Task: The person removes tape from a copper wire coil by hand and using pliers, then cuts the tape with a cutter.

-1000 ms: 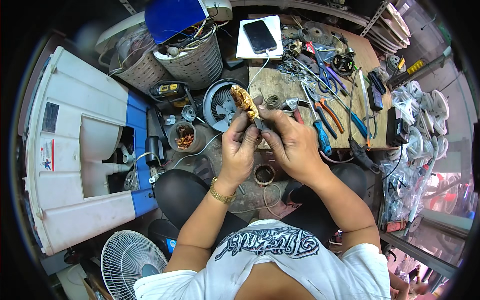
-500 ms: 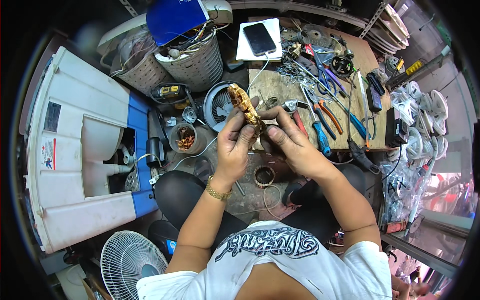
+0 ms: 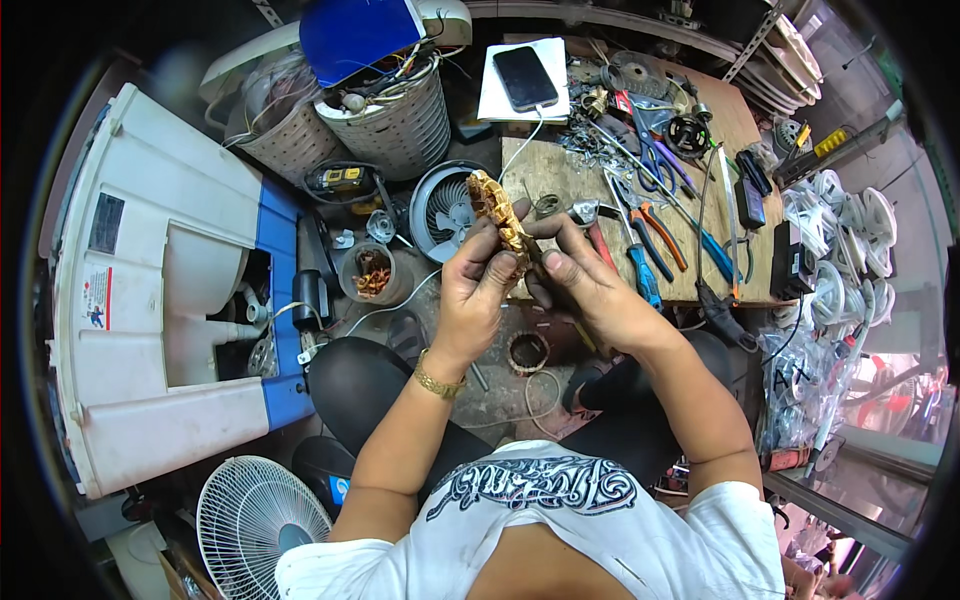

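Observation:
In front of me, above the floor between my knees, my left hand (image 3: pixel 475 290) is closed around a copper-coloured motor winding (image 3: pixel 495 212). The winding stands tilted, its upper end rising past my fingers toward the bench. My right hand (image 3: pixel 590 290) is closed close beside it, thumb and fingers bent at the winding's lower end. A slim dark tool with a yellowish part (image 3: pixel 583 334) shows under the right palm; its kind is hard to make out. The fingertips of both hands nearly meet and hide the winding's lower end.
A wooden bench (image 3: pixel 540 165) at right carries pliers (image 3: pixel 662 238), a blue screwdriver (image 3: pixel 643 277), scissors and a phone (image 3: pixel 524 78). Left stand a cup of copper scraps (image 3: pixel 373 272), a fan housing (image 3: pixel 440 212) and a white-blue casing (image 3: pixel 140 420). A ring-shaped core (image 3: pixel 528 352) lies on the floor.
The winding and my left hand have shifted slightly right. My right hand has turned a little, and the slim dark tool with its yellowish part now shows below it.

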A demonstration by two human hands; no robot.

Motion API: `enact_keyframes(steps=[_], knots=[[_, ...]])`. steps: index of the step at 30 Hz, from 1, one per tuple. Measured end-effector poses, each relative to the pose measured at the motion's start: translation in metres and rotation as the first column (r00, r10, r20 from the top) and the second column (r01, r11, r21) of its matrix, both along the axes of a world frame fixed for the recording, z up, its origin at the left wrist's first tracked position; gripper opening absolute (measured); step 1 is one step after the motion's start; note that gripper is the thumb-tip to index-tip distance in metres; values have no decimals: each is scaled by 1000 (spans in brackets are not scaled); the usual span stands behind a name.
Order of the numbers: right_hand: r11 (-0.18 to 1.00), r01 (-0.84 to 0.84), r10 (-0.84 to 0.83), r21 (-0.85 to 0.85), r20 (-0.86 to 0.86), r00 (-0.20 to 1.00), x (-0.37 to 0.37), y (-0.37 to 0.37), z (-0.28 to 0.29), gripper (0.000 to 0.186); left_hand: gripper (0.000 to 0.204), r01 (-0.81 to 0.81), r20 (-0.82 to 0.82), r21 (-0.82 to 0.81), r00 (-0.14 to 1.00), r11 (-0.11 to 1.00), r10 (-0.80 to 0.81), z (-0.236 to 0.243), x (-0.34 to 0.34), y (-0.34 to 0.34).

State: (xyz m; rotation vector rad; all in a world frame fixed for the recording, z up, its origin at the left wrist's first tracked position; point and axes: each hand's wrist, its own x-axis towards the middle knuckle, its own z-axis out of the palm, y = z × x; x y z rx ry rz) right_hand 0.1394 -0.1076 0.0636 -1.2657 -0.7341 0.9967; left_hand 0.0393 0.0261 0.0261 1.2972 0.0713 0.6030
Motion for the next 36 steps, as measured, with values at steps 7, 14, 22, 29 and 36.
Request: enact_keyframes(steps=[7,14,22,29,36], knots=[[994,103,-108,32,298,948,0,10,-6,32,46,-54,-52,4,997,999,54,-2,4,-1],[999,10,-14,-51,-93,996,4,0,2,30,43,-38,-26,9,999,999,38,-2,5,-1],[975,214,-213,55,493,844,0,7,1,26,50,42,41,-292,999,955,-32,-2,9,-12],[990,143,-144,-19,-20,989,6,4,-7,24,36,-109,-142,-281,987,954,71,-1,18,-5],[992,100,-102,-78,-28,994,24,2,-24,32,34,119,-55,-548,983,828,-178,-2,18,-3]])
